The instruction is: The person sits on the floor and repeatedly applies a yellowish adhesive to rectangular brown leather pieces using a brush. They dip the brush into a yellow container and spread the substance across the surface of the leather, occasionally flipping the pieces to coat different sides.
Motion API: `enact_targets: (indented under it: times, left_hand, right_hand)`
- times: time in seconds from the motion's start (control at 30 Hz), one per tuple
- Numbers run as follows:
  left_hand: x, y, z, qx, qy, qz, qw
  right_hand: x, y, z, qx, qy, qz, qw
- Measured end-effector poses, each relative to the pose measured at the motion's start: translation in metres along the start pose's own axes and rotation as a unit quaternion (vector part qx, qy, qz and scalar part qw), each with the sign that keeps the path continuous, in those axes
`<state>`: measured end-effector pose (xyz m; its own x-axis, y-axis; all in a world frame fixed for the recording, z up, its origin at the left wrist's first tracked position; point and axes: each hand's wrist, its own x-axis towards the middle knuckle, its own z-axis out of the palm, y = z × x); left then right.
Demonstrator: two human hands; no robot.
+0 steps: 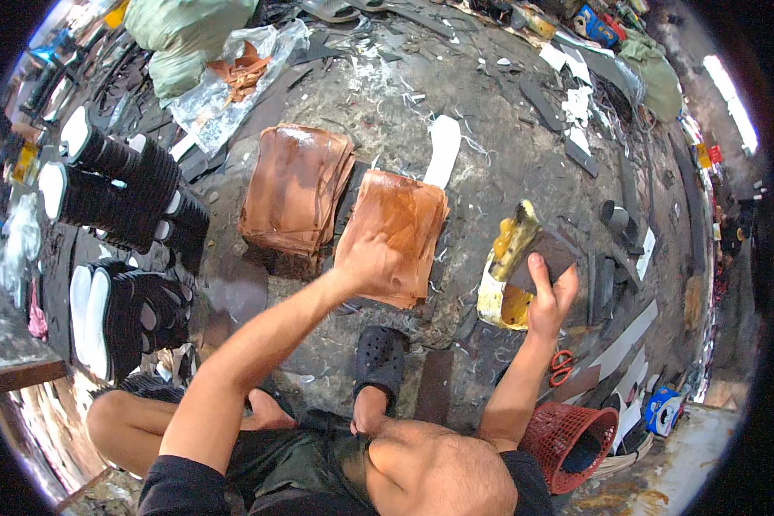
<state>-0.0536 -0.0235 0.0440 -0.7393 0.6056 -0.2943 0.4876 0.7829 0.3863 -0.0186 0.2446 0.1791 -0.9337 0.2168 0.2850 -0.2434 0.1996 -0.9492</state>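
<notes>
**Hand flat on the leather stack**

Left hand (371, 265) presses open-palmed on the nearer stack of brown leather pieces (396, 232), pinning it flat. Right hand (549, 297) pinches a dark sheet (549, 256) over the glue-stained yellow can (507, 271). A 2nd leather stack (294, 185) lies beside; the red basket's (568, 434) contents stay hidden.

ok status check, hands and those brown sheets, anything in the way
Left hand flat on the nearer stack of brown sheets. Right hand grips a dark piece by the yellow glue can. Second brown stack alongside, nothing blocking.
</notes>
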Motion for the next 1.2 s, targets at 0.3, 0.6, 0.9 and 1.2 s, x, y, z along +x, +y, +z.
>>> enact_targets:
  times: [0.3, 0.6, 0.9, 1.2]
  left_hand:
    - [0.063, -0.108, -0.102, -0.084, 0.343, -0.165, 0.921]
    - [-0.067, -0.102, -0.192, 0.197, 0.47, -0.001, 0.86]
    - [-0.111, -0.074, 0.056, -0.016, 0.434, -0.211, 0.876]
    - [-0.056, 0.019, 0.099, -0.009, 0.251, -0.018, 0.968]
  right_hand:
    - [-0.05, 0.093, 0.107, 0.078, -0.423, 0.196, 0.881]
    - [-0.046, 0.085, 0.122, 0.258, -0.279, 0.26, 0.888]
    - [-0.01, 0.06, 0.079, 0.085, -0.071, 0.154, 0.982]
    - [0.043, 0.103, 0.131, -0.174, -0.111, 0.03, 0.978]
